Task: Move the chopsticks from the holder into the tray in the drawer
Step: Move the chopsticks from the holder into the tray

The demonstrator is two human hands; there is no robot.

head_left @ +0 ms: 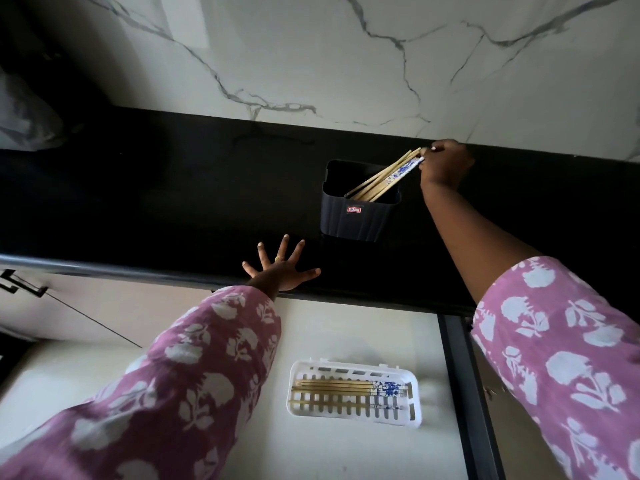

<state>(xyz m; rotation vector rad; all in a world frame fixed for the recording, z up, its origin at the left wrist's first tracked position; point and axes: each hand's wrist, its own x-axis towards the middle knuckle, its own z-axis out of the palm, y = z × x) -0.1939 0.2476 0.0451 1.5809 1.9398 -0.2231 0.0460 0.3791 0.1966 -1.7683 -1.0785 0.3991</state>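
A dark ribbed holder [356, 220] stands on the black counter, with several wooden chopsticks [381, 180] leaning out of it to the upper right. My right hand [446, 164] pinches their blue-and-white patterned top ends just behind the holder. My left hand [280, 268] rests flat on the counter's front edge, fingers spread, a ring on one finger. Below, in the open drawer, a white slatted tray [355, 393] holds several chopsticks [346, 388] lying side by side with their patterned ends to the right.
The black counter [173, 202] runs across the view under a white marble wall [311, 64]. The open drawer's pale floor [346, 334] surrounds the tray, and its dark side rail [464, 375] runs down the right. Something grey lies at the far left [24, 116].
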